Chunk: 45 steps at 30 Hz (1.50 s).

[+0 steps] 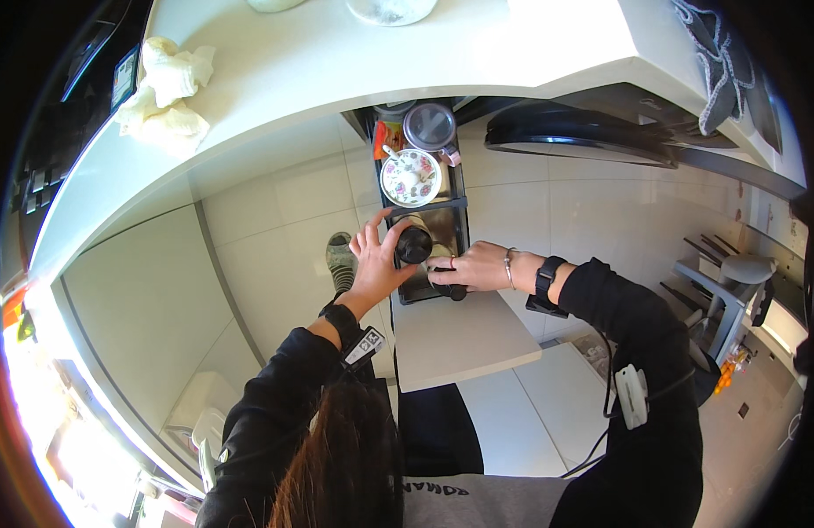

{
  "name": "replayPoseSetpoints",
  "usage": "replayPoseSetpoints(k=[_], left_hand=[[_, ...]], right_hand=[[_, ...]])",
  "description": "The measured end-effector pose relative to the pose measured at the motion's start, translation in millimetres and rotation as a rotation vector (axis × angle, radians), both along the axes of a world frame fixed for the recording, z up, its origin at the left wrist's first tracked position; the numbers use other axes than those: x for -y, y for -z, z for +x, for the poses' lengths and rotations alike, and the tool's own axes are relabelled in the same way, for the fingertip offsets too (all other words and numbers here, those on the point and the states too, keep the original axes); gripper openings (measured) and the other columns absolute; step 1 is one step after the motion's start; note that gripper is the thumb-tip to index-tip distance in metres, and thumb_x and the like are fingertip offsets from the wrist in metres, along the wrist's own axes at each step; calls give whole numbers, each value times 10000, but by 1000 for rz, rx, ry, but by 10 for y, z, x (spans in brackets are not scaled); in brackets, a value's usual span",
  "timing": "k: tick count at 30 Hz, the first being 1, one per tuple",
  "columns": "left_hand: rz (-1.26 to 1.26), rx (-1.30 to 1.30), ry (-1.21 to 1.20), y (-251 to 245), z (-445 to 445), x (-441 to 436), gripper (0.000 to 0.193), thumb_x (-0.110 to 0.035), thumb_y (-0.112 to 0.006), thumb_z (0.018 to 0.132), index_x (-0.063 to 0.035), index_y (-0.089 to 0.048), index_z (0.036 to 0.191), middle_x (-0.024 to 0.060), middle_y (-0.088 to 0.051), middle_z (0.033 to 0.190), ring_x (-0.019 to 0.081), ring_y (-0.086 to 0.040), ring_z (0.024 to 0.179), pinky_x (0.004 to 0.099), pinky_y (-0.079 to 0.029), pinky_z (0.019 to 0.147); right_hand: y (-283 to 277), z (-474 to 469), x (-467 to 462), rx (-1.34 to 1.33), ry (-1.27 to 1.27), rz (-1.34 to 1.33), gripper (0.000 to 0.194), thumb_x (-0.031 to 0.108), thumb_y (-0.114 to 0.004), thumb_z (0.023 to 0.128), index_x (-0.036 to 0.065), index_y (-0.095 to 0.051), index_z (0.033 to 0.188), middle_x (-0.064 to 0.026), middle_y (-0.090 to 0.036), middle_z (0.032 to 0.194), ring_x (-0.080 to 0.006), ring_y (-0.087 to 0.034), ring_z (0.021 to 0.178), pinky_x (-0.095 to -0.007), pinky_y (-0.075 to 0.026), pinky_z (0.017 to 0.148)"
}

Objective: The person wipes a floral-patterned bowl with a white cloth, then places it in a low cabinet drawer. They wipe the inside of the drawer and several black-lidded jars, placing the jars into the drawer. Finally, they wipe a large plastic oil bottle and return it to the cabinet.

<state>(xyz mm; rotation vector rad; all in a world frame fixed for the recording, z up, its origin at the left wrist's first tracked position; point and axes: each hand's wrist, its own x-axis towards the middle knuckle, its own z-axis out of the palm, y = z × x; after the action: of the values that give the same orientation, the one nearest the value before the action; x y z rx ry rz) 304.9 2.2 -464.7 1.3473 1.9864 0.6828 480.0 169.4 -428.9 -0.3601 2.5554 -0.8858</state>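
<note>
A narrow pull-out drawer (461, 224) stands extended from under the white counter. My left hand (380, 254) curves around a black-capped bottle or jar (414, 245) in its front section, fingers on its left side. Beside it, my right hand (476, 265) grips a second black-capped container (454, 291), mostly covered by my fingers. Behind the drawer's crossbar sit a flowered white lidded pot (411, 178) with a spoon handle sticking out, a round jar with a clear lid (430, 127) and a red-orange packet (388, 138).
The white countertop (354, 63) arches over the drawer, with crumpled paper towels (172, 99) at left and dark cloth (717, 72) at right. A black glossy open door or panel (578, 138) juts out right of the drawer. The pale drawer front (463, 336) lies nearest my body.
</note>
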Motion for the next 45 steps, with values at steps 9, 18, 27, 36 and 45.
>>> replayPoseSetpoints(k=[9,18,27,36,45], left_hand=[[-48,-19,44,-12,-33,-4,811,-170,-815,575,-318,-491,1303,114,-247,1466,386,-261,1312,532,-193,1056],[12,-38,87,-24,-142,-1,775,-210,-804,596,-319,-502,1301,135,-232,1484,391,-234,1346,549,-197,1045],[21,-13,64,-41,-93,17,742,-193,-796,598,-303,-506,1273,138,-240,1472,396,-224,1351,556,-188,1047],[51,16,-31,-20,-80,-14,716,-241,-797,631,-264,-497,1281,139,-284,1433,386,-228,1356,562,-171,1043],[-8,-12,11,-65,-79,-96,777,-239,-812,629,-281,-463,1322,148,-224,1467,407,-229,1333,559,-159,1068]], right_hand=[[108,-132,168,-57,-126,-1,489,61,-582,797,204,-452,1247,-43,-499,1354,-279,-674,649,-388,-569,568],[48,-25,127,-9,-33,35,468,203,-652,804,172,-486,1241,-31,-528,1328,-269,-669,628,-373,-550,530],[-97,106,-55,125,390,93,620,258,-736,761,191,-439,1301,1,-480,1382,-279,-671,799,-359,-561,689],[-28,78,41,104,645,32,598,221,-752,742,181,-471,1269,-14,-529,1328,-257,-663,926,-331,-555,740],[4,97,73,34,664,88,657,224,-755,723,186,-444,1301,-5,-519,1334,-274,-670,836,-379,-554,666]])
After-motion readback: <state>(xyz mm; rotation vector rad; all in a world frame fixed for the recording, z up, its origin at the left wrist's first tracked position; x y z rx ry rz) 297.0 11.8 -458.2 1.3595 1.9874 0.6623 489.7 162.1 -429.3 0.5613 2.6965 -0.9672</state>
